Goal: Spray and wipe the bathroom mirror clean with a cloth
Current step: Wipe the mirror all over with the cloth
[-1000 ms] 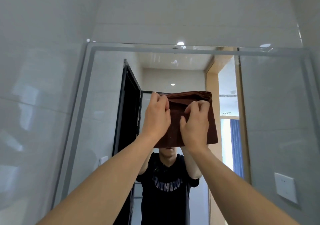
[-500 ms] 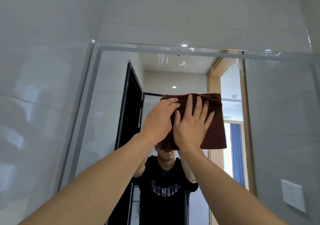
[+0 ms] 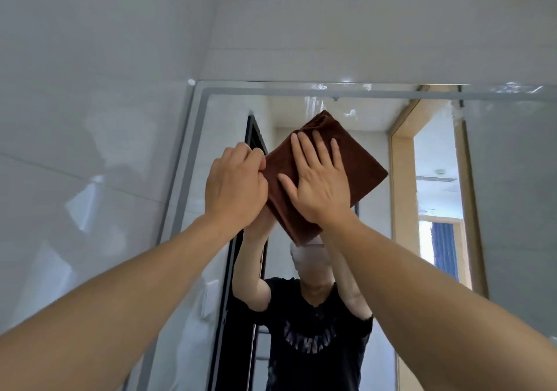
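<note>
A folded brown cloth [image 3: 358, 161] lies tilted against the upper part of the bathroom mirror [image 3: 512, 209]. My right hand [image 3: 319, 182] presses flat on the cloth with its fingers spread and straight. My left hand [image 3: 235, 185] is at the cloth's left edge, fingers curled, pinching that edge. The mirror has a pale grey frame [image 3: 187, 161] and reflects a person in a black shirt with both arms raised. No spray bottle is in view.
Glossy white wall tiles [image 3: 90, 119] surround the mirror on the left and above. The glass reflects a black door frame [image 3: 253, 137], a wooden doorway [image 3: 401, 179] and a blue curtain [image 3: 446, 249].
Both hands have carried the cloth higher up the mirror and turned it to a diagonal. My left hand went from lying over the cloth to pinching its left edge.
</note>
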The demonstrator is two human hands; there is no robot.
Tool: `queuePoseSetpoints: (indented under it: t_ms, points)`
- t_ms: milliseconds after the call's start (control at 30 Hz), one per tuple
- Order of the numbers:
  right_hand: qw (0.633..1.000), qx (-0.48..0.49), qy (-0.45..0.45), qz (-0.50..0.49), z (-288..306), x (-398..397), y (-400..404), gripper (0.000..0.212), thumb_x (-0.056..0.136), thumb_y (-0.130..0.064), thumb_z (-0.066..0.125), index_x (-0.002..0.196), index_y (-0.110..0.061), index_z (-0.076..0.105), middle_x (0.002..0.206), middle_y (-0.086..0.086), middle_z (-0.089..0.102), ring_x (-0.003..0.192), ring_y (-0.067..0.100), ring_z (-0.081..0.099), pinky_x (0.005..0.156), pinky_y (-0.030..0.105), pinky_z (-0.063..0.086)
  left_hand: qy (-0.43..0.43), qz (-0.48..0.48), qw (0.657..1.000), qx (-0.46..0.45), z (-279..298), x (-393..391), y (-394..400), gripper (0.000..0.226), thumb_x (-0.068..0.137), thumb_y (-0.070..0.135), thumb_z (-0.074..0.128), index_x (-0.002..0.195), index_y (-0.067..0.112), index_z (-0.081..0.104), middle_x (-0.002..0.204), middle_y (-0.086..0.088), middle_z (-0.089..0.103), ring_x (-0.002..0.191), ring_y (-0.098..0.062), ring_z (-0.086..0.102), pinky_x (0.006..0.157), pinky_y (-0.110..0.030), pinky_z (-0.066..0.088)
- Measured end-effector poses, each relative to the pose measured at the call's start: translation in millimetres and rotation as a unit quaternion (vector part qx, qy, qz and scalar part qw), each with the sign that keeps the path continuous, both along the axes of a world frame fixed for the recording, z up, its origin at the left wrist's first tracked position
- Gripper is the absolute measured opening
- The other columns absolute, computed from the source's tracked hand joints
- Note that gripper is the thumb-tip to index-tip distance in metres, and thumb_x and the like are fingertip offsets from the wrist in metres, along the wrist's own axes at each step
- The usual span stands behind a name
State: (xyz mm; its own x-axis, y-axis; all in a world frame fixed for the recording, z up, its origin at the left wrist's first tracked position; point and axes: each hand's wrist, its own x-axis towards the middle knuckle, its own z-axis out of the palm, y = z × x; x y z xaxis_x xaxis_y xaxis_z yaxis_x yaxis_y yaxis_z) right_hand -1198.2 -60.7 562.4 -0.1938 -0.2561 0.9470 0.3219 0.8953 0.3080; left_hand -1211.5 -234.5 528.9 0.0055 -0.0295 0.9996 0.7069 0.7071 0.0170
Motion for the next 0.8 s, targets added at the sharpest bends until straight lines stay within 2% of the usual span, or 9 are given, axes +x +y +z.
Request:
queuePoseSetpoints:
  t_ms: [200,367,600,700,800]
  points:
    - [0.998,-0.05,0.032,-0.008,59,17,25,0.081,0.098,-0.062,0.023,0.162,-0.013,0.016,0.166,0.013,0.023,0.155,0.03,0.016,0.128,0.047,0.004,0.006,0.056,0.996,-0.065,2,14,-12,0.013,0.085,0.014,0.056,0.098,0.014,0.061,0.1,-0.003,0.057,0.094,-0.024,0.052,0.08,-0.034,0.036]
    - [0.999,-0.035,0.011,-0.016,84,10,15,0.077,0.097,-0.057,0.015,0.162,-0.015,0.01,0.169,0.005,0.018,0.157,0.025,0.009,0.127,0.05,0.002,-0.011,0.099,0.99,-0.1,8,17,-42,0.019,0.089,0.019,0.052,0.107,0.015,0.059,0.109,-0.002,0.055,0.105,-0.023,0.049,0.09,-0.033,0.034]
    - [0.998,-0.041,-0.051,0.002,96,-10,-50,0.068,0.1,-0.041,0.02,0.163,-0.02,0.003,0.171,-0.005,0.005,0.157,0.02,-0.007,0.124,0.055,-0.01,-0.04,0.127,0.987,-0.087,12,17,-75,0.02,0.091,0.02,0.048,0.109,0.016,0.057,0.111,-0.001,0.055,0.107,-0.023,0.048,0.092,-0.033,0.036]
    - [0.998,-0.019,-0.053,0.018,93,-35,-79,0.071,0.095,-0.038,0.022,0.163,-0.021,0.008,0.171,-0.006,0.009,0.158,0.02,-0.003,0.125,0.053,-0.007,-0.058,0.145,0.981,-0.116,16,15,-86,0.023,0.093,0.02,0.046,0.112,0.015,0.057,0.115,-0.003,0.054,0.111,-0.024,0.047,0.095,-0.033,0.036]
    - [0.999,0.024,-0.037,0.014,94,-62,-103,0.072,0.094,-0.043,0.013,0.162,-0.02,0.018,0.168,-0.004,0.021,0.157,0.02,0.008,0.126,0.051,-0.001,-0.062,0.165,0.976,-0.127,26,12,-102,0.025,0.094,0.018,0.048,0.117,0.014,0.056,0.118,-0.006,0.054,0.111,-0.025,0.047,0.095,-0.035,0.038]
